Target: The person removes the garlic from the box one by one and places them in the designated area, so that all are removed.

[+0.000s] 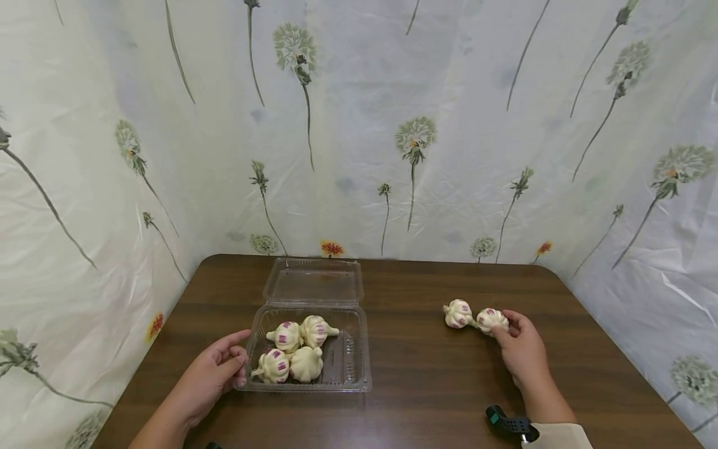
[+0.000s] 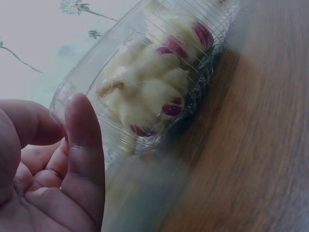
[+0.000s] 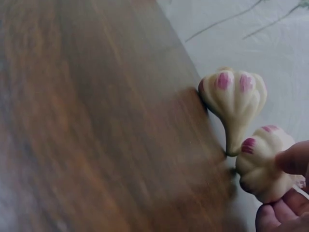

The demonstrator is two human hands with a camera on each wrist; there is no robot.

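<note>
In the head view my right hand (image 1: pixel 524 349) pinches a garlic bulb (image 1: pixel 491 320), white with purple streaks, between thumb and fingers. Another garlic bulb (image 1: pixel 458 313) lies just left of it on the table; the right wrist view shows this second bulb (image 3: pixel 235 96) with its stem beside the held one (image 3: pixel 263 166). My left hand (image 1: pixel 215 371) pinches the left rim of a clear plastic clamshell box (image 1: pixel 356 368), thumb and index finger at its edge in the left wrist view. Several garlic bulbs (image 1: pixel 306 363) sit together in the box's left part.
The box's lid (image 1: pixel 314 284) is folded back toward the far edge of the dark wooden table (image 1: pixel 415 374). Behind the table hangs a pale curtain (image 1: pixel 348 125) with dandelion prints. A black wrist strap (image 1: pixel 507 424) shows at the right cuff.
</note>
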